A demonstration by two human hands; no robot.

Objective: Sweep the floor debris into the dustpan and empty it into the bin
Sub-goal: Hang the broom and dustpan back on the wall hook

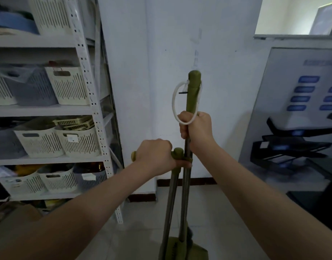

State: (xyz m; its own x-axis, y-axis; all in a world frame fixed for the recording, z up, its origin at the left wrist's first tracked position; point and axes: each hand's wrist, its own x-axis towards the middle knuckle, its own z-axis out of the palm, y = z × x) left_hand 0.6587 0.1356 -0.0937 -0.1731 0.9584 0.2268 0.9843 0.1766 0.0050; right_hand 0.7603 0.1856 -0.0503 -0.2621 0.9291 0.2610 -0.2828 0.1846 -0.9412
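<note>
Centre frame: our right hand (197,128) curls tight round the broom (194,91); lower, our left hand (155,156) grips the dustpan handle (177,152).

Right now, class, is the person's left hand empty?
No, the left hand grips the green top of the dustpan handle, while the right hand holds the broom handle.

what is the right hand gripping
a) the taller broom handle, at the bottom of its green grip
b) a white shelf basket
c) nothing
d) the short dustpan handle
a: the right hand is wrapped round the broom handle at the base of its green grip, while the left hand holds the shorter dustpan handle.
</note>
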